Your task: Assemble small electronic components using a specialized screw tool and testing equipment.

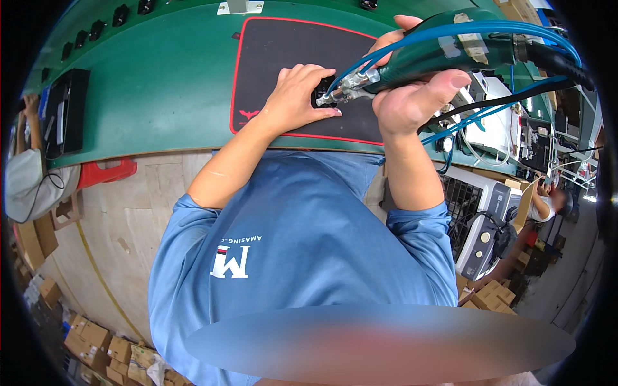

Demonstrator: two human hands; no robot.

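My left hand (295,98) rests on the black mat (273,51) with its red edging. Its thumb and fingers grip a small black part (317,94), mostly hidden by the hand and a tool tip. My right hand (412,106) is wrapped round a dark green powered screwdriver (421,55), fed by blue tubes (463,27) and a thick black cable. The driver lies tilted, its clear-and-metal nose (351,85) pointing left and down onto the black part. Whether the tip touches a screw is too small to tell.
On the green table (161,90) stand a black tray (67,112) at left and several small black parts (96,30) along the far edge. White equipment (492,125) with cables is at right, a grey-white machine (479,225) below. A person (38,174) sits at far left by a red stool (109,172).
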